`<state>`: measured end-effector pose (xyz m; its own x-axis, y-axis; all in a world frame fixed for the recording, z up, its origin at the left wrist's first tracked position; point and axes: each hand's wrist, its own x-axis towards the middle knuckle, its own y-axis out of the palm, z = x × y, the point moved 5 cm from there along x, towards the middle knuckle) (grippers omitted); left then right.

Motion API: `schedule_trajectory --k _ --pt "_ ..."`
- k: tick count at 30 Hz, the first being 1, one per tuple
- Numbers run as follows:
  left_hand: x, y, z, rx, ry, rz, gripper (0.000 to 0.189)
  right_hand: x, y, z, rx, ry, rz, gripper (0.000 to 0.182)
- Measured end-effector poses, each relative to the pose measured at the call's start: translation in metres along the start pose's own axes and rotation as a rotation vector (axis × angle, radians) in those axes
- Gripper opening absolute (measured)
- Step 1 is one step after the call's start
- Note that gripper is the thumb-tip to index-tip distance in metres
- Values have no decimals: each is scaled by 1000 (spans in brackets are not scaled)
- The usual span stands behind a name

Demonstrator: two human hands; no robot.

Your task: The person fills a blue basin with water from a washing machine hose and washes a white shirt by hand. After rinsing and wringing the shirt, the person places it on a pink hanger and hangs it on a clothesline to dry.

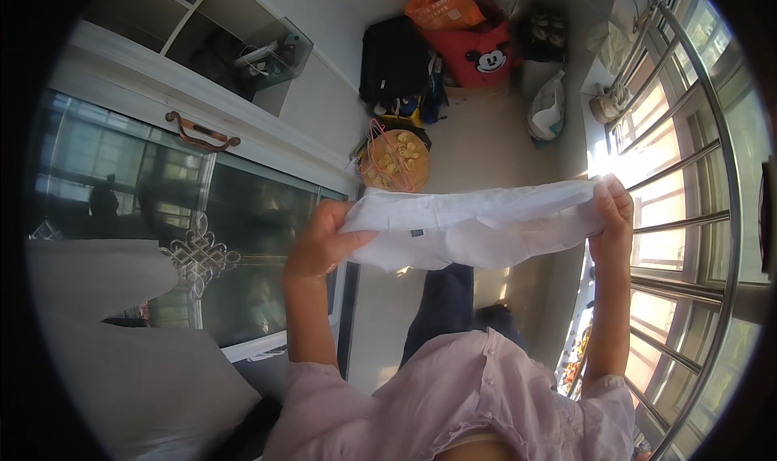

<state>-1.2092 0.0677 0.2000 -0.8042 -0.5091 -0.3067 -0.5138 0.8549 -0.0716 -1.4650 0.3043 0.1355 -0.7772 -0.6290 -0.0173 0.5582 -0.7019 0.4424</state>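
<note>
A white cloth garment [473,227] is stretched out between my two hands in front of my body. My left hand [325,239] grips its left end, with the thumb lying over the fabric. The opposite end is pinched in my right hand [612,209], close to the window bars. A small dark label [417,233] shows on the garment a little left of its middle. The cloth hangs in loose folds along its lower edge, and what lies behind it is hidden.
Metal window bars [680,221] line the right side. Beyond the garment, pink hangers [388,163] rest on a round basket [419,178]. Farther off are a black suitcase [391,60], a red bag [461,42] and an orange bag [440,12]. A glass-fronted cabinet [255,194] stands left.
</note>
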Motion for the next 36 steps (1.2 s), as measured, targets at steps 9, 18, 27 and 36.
schedule_trajectory --k 9,18,27,36 --pt "59 -18 -55 74 138 671 31 93 8 -40 -303 41 110 21" --pt "61 -90 -38 -311 99 860 30 148 131 -146 -158 709 465 16" --pt "-67 -109 11 -651 -148 -387 28 117 252 -249 -213 1063 1468 28" --pt "-203 -38 122 -905 -165 -1514 32 159 278 -473 -529 1181 973 20"
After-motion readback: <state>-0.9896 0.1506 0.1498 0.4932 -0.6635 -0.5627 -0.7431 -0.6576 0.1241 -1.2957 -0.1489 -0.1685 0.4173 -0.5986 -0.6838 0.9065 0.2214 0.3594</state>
